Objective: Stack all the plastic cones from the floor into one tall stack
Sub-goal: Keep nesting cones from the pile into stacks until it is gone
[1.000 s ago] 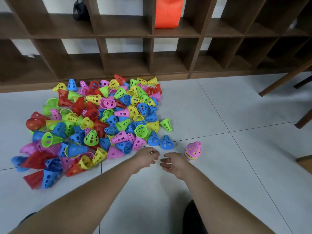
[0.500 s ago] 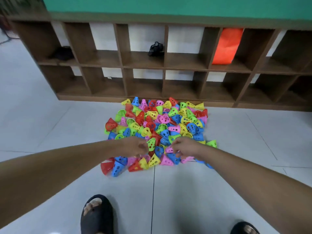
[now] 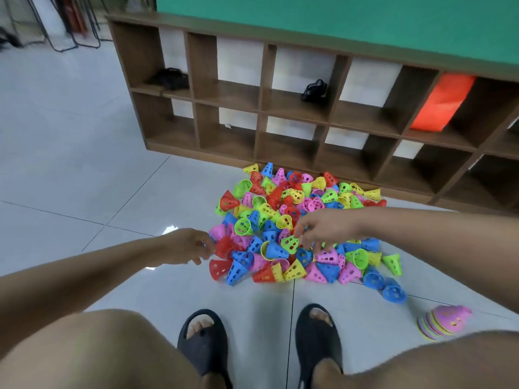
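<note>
Mostly floor (image 3: 84, 164), a shelf (image 3: 224, 94) behind, then a pile (image 3: 280, 209) of holed cones and a short stack (image 3: 443, 321) apart at right. I judge them light, stiff, slick: pinch the rim. Right hand (image 3: 323, 228) pinches a green cone (image 3: 290, 243); left hand (image 3: 188, 248) curls beside a red cone (image 3: 224, 245), grip unclear.

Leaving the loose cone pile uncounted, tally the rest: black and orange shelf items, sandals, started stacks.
Black bundles on the wooden shelf: 2
Orange bag on the shelf: 1
Black rubber sandals: 2
Started stack of plastic cones: 1
Total: 6
</note>
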`<state>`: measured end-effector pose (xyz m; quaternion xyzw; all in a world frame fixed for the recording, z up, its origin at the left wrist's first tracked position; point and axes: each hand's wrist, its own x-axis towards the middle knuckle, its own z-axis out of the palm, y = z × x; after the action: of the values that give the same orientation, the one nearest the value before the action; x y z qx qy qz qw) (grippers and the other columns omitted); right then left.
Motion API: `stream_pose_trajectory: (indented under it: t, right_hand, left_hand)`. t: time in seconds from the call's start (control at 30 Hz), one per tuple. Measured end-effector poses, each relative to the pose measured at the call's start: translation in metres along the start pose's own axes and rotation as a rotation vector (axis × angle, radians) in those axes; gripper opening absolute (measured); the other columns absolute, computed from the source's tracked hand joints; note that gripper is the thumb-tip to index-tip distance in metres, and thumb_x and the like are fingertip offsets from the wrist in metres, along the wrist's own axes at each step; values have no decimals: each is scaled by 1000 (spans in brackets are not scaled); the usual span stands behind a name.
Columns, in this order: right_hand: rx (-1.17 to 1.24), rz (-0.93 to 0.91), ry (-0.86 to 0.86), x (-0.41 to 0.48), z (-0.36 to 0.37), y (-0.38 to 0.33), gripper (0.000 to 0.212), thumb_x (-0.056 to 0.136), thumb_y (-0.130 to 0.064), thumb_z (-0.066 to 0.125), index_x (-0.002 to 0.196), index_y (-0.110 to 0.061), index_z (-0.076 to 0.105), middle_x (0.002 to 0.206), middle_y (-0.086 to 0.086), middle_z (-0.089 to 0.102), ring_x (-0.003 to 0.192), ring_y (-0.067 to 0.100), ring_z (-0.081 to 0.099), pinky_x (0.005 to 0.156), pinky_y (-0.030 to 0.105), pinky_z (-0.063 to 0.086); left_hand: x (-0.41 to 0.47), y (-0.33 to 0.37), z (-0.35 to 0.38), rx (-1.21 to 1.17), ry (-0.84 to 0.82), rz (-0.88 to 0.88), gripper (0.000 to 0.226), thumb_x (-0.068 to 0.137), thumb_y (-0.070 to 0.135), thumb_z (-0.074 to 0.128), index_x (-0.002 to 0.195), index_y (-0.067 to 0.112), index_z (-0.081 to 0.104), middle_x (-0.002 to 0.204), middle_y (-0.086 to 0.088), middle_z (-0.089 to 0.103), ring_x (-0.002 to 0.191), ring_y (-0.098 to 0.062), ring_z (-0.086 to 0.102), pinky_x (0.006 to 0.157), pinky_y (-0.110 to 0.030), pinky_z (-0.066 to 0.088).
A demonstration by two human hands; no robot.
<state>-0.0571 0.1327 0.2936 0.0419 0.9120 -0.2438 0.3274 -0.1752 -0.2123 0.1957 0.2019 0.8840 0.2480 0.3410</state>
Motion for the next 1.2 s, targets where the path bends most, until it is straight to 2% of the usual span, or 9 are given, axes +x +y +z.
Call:
stream_pose_trajectory:
  t: [0.07,0.17,0.3,0.5,0.63,0.77,0.93,1.03,1.2]
  right_hand:
    - [-13,1,-7,10,2,3,28,105,-34,59,131,-24,62,110,-2,74,91,11,75,75,29,62]
    - [13,4,-16,40,10,16,30,103,-35,61,132,-25,62,113,-3,74,97,13,76,89,43,64]
    - [44,5,-30,85,28,37,29,102,-31,61,130,-24,62,113,1,74,99,18,75,89,44,64]
    - [101,20,-34,152,62,62,22,98,-34,63,118,-28,67,106,3,74,96,23,77,50,24,49]
    - [39,-31,-30,188,85,71,22,99,-31,61,119,-24,68,109,3,71,98,26,73,67,29,52]
    - [70,-91,-26,223,107,77,26,98,-27,60,122,-23,68,112,-1,71,94,21,69,69,28,53]
    - [88,-182,-44,265,132,78,12,98,-29,59,106,-36,65,115,-13,56,121,15,52,92,32,47]
    - [78,-208,-55,282,149,74,28,100,-24,53,124,-32,64,123,-10,51,125,11,49,100,35,46]
    - [81,-223,-50,298,173,70,39,99,-26,58,138,-32,61,133,-14,50,94,14,62,94,40,53]
  left_hand:
    - [7,-6,11,-26,-3,-20,15,98,28,60,104,30,75,103,10,78,93,-7,78,73,-24,54]
    - [26,-10,27,-60,11,-46,15,99,31,61,108,29,73,104,7,78,96,-9,77,69,-22,51]
    - [64,-20,52,-68,37,-86,14,95,37,60,105,36,70,99,5,79,95,-11,75,84,-31,61]
    - [112,-31,83,-90,101,-149,11,98,33,65,108,32,69,105,3,74,93,-11,72,75,-25,56]
    - [139,-45,99,-69,173,-193,14,98,34,65,111,32,64,102,4,74,88,-10,69,76,-26,54]
    - [159,-63,113,-91,248,-241,26,98,39,65,122,32,60,94,9,74,83,-8,68,73,-28,55]
    - [175,-76,124,-149,360,-259,32,98,36,70,124,29,54,77,16,66,73,4,60,60,-19,43]
    - [183,-85,127,-181,394,-284,35,97,39,71,125,31,51,84,15,67,74,1,62,59,-22,46]
    - [193,-96,136,-291,427,-330,30,97,38,72,120,30,55,90,12,69,74,-4,67,58,-23,51]
